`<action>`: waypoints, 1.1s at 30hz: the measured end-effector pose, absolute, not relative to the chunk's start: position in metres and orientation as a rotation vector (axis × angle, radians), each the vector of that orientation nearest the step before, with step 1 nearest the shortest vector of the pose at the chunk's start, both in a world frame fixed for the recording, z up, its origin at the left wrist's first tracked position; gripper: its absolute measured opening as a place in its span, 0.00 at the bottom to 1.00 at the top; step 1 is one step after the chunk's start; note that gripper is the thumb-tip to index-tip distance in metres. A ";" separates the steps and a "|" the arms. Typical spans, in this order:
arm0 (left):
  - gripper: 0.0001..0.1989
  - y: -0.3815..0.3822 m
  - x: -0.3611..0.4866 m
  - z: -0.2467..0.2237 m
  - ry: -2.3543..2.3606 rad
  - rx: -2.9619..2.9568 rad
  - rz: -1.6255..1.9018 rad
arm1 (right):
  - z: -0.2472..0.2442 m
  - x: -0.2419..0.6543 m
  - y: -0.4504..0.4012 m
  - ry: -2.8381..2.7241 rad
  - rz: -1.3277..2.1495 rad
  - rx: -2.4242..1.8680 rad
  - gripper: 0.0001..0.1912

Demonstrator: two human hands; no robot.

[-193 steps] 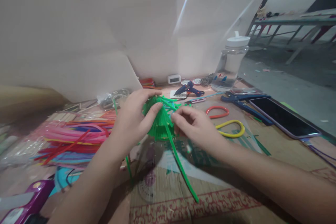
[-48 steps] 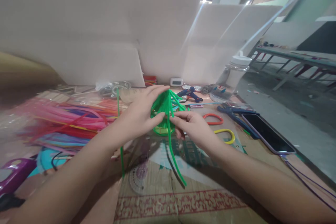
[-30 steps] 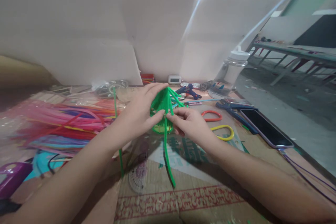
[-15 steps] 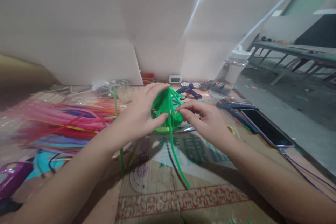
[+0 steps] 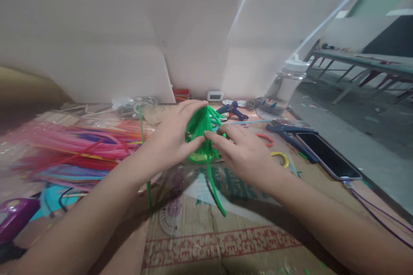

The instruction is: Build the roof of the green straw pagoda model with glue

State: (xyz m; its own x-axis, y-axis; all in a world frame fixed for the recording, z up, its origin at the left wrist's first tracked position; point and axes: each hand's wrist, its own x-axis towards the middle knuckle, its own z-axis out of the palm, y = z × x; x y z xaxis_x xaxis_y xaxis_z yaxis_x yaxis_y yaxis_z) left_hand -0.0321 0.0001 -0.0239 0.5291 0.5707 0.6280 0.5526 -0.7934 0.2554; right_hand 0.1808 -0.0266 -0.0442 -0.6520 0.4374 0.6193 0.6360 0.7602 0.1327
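A cone-shaped bundle of green pipe cleaners (image 5: 201, 124) stands between my hands over the middle of the table. My left hand (image 5: 179, 131) curves round its left side, fingers over the top and thumb pressed near its front. On the right, my right hand (image 5: 240, 146) pinches at the front of the bundle, its fingertips close to the left thumb. One long green strand (image 5: 213, 184) hangs from there toward me and bends to the right. The fingers hide part of the bundle.
Loose coloured pipe cleaners (image 5: 93, 150) lie at left. A blue glue gun (image 5: 237, 111), a small white digital clock (image 5: 215, 96) and a clear bottle (image 5: 285, 86) stand behind. A phone (image 5: 327, 154), yellow scissor handle (image 5: 282, 159) and protractor (image 5: 169, 219) lie around.
My right hand has moved left, its fingertips now beside my left thumb. The hanging strand's lower end has shifted slightly up and left. A red ring-shaped handle now shows behind the right hand.
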 end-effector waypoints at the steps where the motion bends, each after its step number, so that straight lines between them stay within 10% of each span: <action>1: 0.30 0.000 -0.033 -0.024 1.002 2.724 1.121 | -0.044 0.181 -0.027 -2.380 -0.396 -0.803 0.16; 9: 0.37 0.005 -0.051 -0.018 1.052 2.443 0.986 | -0.024 0.202 -0.018 -2.016 0.067 -0.916 0.05; 16: 0.23 0.023 -0.064 -0.019 1.236 2.187 0.993 | -0.032 0.231 0.014 -2.054 0.242 -1.221 0.22; 22: 0.42 0.024 -0.073 -0.022 1.144 2.383 0.672 | -0.032 0.245 0.019 -2.598 0.556 -1.340 0.17; 33: 0.43 0.020 -0.060 -0.033 1.205 2.613 0.793 | -0.043 0.268 0.013 -2.807 0.311 -1.441 0.16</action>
